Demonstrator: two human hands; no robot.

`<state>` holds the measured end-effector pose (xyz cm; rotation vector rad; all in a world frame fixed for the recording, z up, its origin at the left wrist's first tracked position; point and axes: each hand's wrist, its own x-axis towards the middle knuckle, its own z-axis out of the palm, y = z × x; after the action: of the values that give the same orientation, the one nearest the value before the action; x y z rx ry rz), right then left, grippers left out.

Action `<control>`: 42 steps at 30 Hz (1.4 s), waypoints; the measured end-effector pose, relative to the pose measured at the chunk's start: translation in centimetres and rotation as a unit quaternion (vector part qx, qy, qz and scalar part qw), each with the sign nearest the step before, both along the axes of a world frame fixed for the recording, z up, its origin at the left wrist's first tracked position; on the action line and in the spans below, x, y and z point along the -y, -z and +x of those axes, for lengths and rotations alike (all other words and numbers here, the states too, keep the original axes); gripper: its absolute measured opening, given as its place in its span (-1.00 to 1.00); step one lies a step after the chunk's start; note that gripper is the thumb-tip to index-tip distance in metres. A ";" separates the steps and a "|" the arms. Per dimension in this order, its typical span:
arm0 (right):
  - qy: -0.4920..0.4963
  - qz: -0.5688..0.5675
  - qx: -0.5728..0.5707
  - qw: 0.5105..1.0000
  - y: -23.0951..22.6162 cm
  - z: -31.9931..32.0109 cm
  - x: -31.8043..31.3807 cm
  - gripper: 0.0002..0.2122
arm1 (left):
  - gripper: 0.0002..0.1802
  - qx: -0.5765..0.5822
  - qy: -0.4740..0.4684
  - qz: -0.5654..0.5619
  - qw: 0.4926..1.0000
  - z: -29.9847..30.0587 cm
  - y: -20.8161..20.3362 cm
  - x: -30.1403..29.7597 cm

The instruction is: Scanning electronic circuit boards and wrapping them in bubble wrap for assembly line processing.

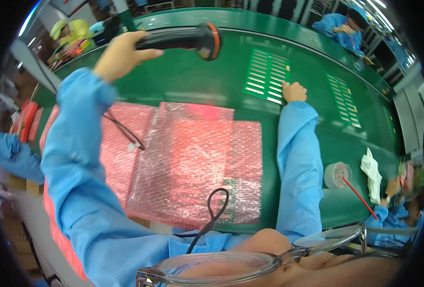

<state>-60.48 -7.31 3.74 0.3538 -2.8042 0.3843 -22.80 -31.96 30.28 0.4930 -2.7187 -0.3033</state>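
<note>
My left hand (121,56), at the upper left over the green work surface, is closed around the handle of a black barcode scanner (173,39). The scanner's orange-rimmed head points to the right. A green circuit board panel (268,71) with rows of pale strips lies flat to the right of the scanner, apart from it. At its lower right edge is my right hand (294,92), fingers curled and closed on the panel's border. The fingertips are partly hidden. Below both hands, pink bubble wrap (197,158) covers the surface near me.
Another board panel (344,100) lies farther right. At the right stand a clear round tub (336,175) with a red stick (360,198) and a crumpled white cloth (372,174). A black cable loop (217,203) hangs in front of me. Co-workers (341,28) sit around the line.
</note>
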 end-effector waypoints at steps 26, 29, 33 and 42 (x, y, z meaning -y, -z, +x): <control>-0.051 0.137 0.135 0.980 1.1 -3.1 1.4 -0.69 | -0.58 -0.146 -0.330 0.085 0.929 20.4 22.7 4.0; -0.072 0.131 0.149 0.977 0.6 -3.1 2.0 -0.73 | -0.61 -0.128 -0.337 0.071 0.930 20.4 23.1 4.3; -0.077 0.099 0.122 0.985 0.6 -2.8 2.7 -0.74 | -0.62 -0.129 -0.338 0.071 0.929 20.4 23.3 4.5; -0.095 -0.011 0.021 0.995 -0.1 -4.2 3.1 -0.71 | -0.62 -0.140 -0.331 0.081 0.930 20.4 23.1 4.5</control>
<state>-64.70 -10.40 3.79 0.6171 -2.8133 0.4688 -2.45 -36.44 7.17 1.2604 -2.1072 -0.3735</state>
